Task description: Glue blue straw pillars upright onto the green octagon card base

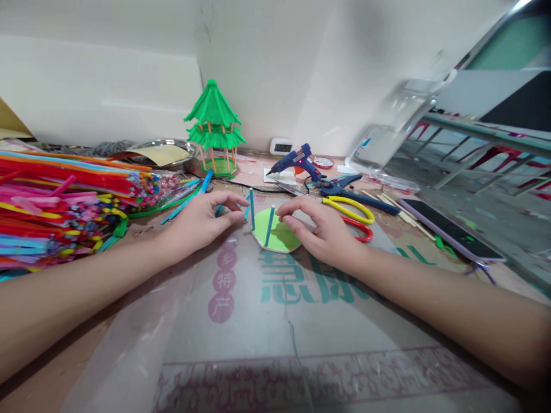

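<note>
A green paper disc [280, 236] lies on the cardboard-covered table, with thin blue sticks [252, 209] standing upright on it. My left hand [205, 218] rests just left of the disc, thumb and fingers pinched on a short blue stick beside one upright. My right hand [321, 225] lies on the disc's right edge, fingers curled, its fingertips touching the top of another leaning blue stick [270, 225].
A finished green pagoda model [214, 127] stands behind. A big pile of coloured pipe cleaners [60, 201] fills the left. A blue glue gun [298, 162], scissors [350, 209], pliers, wooden sticks and a phone [450, 229] lie at right. A metal dish [166, 150] sits behind.
</note>
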`<action>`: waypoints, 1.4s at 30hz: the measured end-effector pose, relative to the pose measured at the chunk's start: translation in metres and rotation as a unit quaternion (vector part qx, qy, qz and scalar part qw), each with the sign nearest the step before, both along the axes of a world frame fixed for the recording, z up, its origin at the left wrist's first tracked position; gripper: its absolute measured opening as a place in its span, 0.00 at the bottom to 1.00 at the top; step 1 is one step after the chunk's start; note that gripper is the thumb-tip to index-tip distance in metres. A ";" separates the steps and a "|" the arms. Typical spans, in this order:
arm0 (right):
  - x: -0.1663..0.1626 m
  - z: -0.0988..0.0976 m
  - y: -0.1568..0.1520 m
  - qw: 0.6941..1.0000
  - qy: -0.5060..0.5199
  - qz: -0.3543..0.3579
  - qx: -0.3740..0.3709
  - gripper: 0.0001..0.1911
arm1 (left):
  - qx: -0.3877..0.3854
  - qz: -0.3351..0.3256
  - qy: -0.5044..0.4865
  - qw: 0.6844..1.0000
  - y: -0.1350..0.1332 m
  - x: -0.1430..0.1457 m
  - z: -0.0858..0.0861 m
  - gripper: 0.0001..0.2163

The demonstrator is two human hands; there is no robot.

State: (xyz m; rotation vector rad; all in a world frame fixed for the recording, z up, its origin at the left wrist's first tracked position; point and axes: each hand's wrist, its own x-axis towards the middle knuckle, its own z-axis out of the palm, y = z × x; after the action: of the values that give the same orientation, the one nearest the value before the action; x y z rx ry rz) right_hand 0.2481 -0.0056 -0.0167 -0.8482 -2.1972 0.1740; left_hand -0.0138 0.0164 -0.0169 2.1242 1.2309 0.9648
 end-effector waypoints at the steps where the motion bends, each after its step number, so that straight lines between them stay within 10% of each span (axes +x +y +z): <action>1: 0.000 0.000 0.000 1.000 0.000 0.001 0.000 0.06 | 0.000 -0.001 0.000 1.000 0.000 0.000 0.000 0.11; 42: -0.023 0.002 -0.012 0.983 0.035 0.030 -0.179 0.03 | 0.102 -0.026 0.062 0.993 0.005 0.001 -0.008 0.08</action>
State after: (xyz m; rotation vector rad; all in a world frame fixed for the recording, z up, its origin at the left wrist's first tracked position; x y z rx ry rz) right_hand 0.2250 -0.0177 -0.0144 -0.9528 -2.1589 0.6329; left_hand -0.0126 0.0210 -0.0249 2.3945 1.1714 0.9853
